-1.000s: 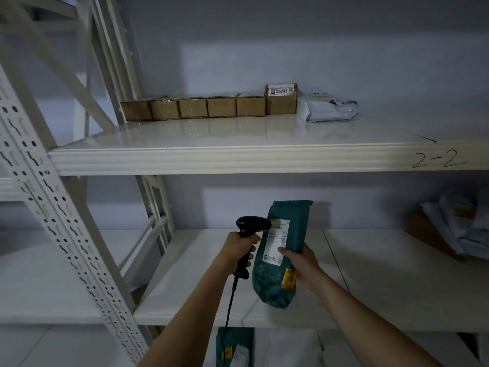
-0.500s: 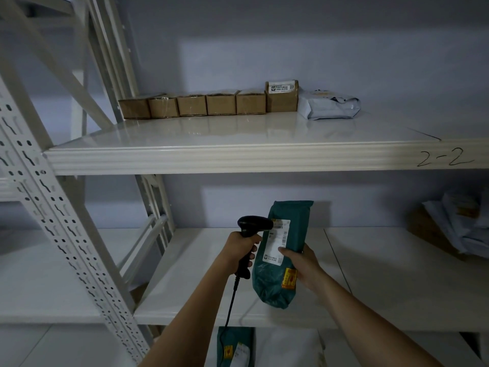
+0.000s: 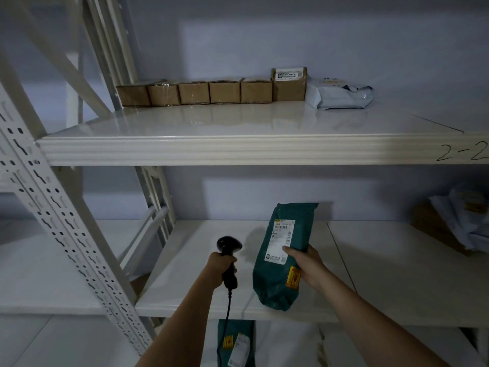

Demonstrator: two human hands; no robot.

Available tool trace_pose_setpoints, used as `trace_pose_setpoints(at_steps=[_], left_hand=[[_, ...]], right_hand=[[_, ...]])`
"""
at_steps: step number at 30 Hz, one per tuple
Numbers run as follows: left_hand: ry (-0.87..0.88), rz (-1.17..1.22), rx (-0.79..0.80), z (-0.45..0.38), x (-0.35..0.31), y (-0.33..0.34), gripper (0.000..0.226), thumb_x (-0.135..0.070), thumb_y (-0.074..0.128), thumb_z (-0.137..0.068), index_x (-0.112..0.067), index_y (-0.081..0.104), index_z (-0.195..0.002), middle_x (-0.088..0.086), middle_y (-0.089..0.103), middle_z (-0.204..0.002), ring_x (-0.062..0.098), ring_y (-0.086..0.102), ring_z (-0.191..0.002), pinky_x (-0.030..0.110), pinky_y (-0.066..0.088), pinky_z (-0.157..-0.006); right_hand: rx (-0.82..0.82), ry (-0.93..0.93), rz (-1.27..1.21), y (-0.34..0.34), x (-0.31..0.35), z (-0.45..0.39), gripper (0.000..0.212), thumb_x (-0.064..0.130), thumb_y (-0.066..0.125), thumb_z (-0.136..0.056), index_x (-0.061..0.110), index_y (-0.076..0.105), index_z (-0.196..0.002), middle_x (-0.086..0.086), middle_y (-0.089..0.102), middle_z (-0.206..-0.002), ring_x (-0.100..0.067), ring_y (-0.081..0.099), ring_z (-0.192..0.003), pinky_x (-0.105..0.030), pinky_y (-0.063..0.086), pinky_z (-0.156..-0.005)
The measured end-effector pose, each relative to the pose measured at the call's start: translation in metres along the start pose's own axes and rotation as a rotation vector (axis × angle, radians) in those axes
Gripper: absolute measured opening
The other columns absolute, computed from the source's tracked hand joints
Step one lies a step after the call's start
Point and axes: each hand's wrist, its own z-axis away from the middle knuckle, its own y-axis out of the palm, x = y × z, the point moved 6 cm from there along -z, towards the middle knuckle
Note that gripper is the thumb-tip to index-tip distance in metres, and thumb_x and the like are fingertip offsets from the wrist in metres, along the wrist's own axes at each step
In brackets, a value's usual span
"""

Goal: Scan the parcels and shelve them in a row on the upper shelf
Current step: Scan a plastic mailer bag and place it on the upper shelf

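Observation:
My right hand (image 3: 308,267) grips a green mailer bag (image 3: 284,255) upright in front of the middle shelf, its white label facing me. My left hand (image 3: 221,268) holds a black barcode scanner (image 3: 229,256) by its handle, a little to the left of the bag and apart from it. Its cable hangs down. On the upper shelf (image 3: 238,149), several brown cardboard boxes (image 3: 209,92) stand in a row along the back wall. A grey-white mailer bag (image 3: 342,96) lies at the right end of that row.
A perforated white upright (image 3: 60,234) and diagonal braces stand at the left. More parcels (image 3: 460,221) are heaped on the middle shelf at the far right. Another green mailer (image 3: 235,343) lies below, on a lower level. "2-2" is written on the upper shelf's edge.
My left hand has drawn the scanner left and down, away from the label. The green bag has shifted slightly right in my right hand.

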Motion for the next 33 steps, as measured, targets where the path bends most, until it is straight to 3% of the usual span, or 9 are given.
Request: trace_pose_setpoints(at_steps=[3,10,16,20,23,26,29,31,33], left_hand=[[-0.065,-0.057,-0.137,-0.017,0.022,-0.024,0.033,0.001,0.070,-0.084,0.014,0.052,-0.109,0.022,0.058,-0.088,0.035,0.058,-0.082,0.041,0.050,-0.075],[-0.093,-0.375,-0.281,-0.043,0.039,-0.056,0.035,-0.029,0.071,-0.085,-0.004,0.055,-0.068,0.009,0.059,-0.068,0.030,0.062,-0.078,0.035,0.053,-0.078],[-0.060,-0.390,-0.277,-0.058,0.057,-0.064,0.031,-0.024,0.071,-0.087,-0.004,0.066,-0.111,0.020,0.069,-0.106,0.035,0.065,-0.097,0.035,0.053,-0.079],[-0.055,-0.441,-0.316,-0.064,0.062,-0.071,0.032,-0.023,0.064,-0.091,0.002,0.061,-0.110,0.021,0.068,-0.106,0.036,0.064,-0.097,0.035,0.051,-0.076],[-0.099,-0.554,-0.366,-0.063,0.060,-0.071,0.037,-0.026,0.060,-0.091,0.002,0.053,-0.113,0.025,0.059,-0.117,0.040,0.056,-0.106,0.043,0.050,-0.091],[0.118,-0.571,-0.534,-0.044,0.029,-0.054,0.039,-0.016,0.062,-0.088,0.002,0.050,-0.119,0.030,0.048,-0.123,0.045,0.044,-0.113,0.049,0.040,-0.096],[0.311,-0.453,-0.222,-0.024,0.000,0.002,0.032,-0.016,0.056,-0.094,-0.010,0.056,-0.125,0.021,0.060,-0.120,0.035,0.056,-0.106,0.040,0.047,-0.096],[0.174,-0.203,0.144,0.008,-0.010,0.049,0.030,-0.026,0.048,-0.100,-0.022,0.050,-0.130,0.014,0.062,-0.119,0.024,0.060,-0.097,0.036,0.052,-0.090],[0.067,-0.058,0.391,0.047,-0.022,0.088,0.028,-0.031,0.045,-0.102,-0.028,0.045,-0.130,0.007,0.062,-0.115,0.018,0.062,-0.094,0.032,0.054,-0.082]], right_hand=[[-0.044,0.047,0.019,-0.003,-0.007,-0.008,0.051,0.015,0.080,-0.083,0.007,0.058,-0.129,-0.012,0.071,-0.117,-0.031,0.072,-0.098,-0.047,0.061,-0.084],[-0.048,0.135,-0.007,0.003,-0.021,-0.012,0.039,0.019,0.074,-0.090,0.009,0.061,-0.125,-0.016,0.072,-0.115,-0.033,0.073,-0.097,-0.045,0.062,-0.081],[0.019,0.160,0.024,0.010,-0.041,-0.015,0.048,0.021,0.072,-0.089,0.007,0.060,-0.134,-0.014,0.074,-0.115,-0.032,0.073,-0.102,-0.048,0.057,-0.094],[-0.025,0.184,0.035,0.008,-0.046,-0.010,0.052,0.025,0.076,-0.084,0.008,0.061,-0.131,-0.013,0.075,-0.111,-0.032,0.074,-0.099,-0.047,0.059,-0.091],[-0.078,0.178,0.021,0.006,-0.043,-0.003,0.051,0.026,0.077,-0.083,0.009,0.063,-0.129,-0.012,0.076,-0.110,-0.031,0.073,-0.098,-0.043,0.060,-0.088],[-0.145,0.132,0.000,0.002,-0.035,0.008,0.052,0.026,0.077,-0.082,0.012,0.063,-0.130,-0.011,0.076,-0.109,-0.030,0.073,-0.097,-0.040,0.061,-0.084],[-0.205,0.040,-0.046,-0.005,-0.017,0.023,0.073,0.032,0.082,-0.076,0.021,0.052,-0.141,-0.009,0.071,-0.120,-0.029,0.071,-0.100,-0.038,0.061,-0.076],[-0.260,-0.017,-0.065,-0.013,-0.001,0.037,0.068,0.028,0.079,-0.081,0.031,0.047,-0.140,-0.008,0.066,-0.123,-0.028,0.069,-0.101,-0.036,0.058,-0.074],[-0.275,-0.069,-0.070,-0.020,0.015,0.052,0.049,0.023,0.072,-0.087,0.024,0.055,-0.133,-0.010,0.070,-0.117,-0.030,0.071,-0.099,-0.037,0.059,-0.076]])
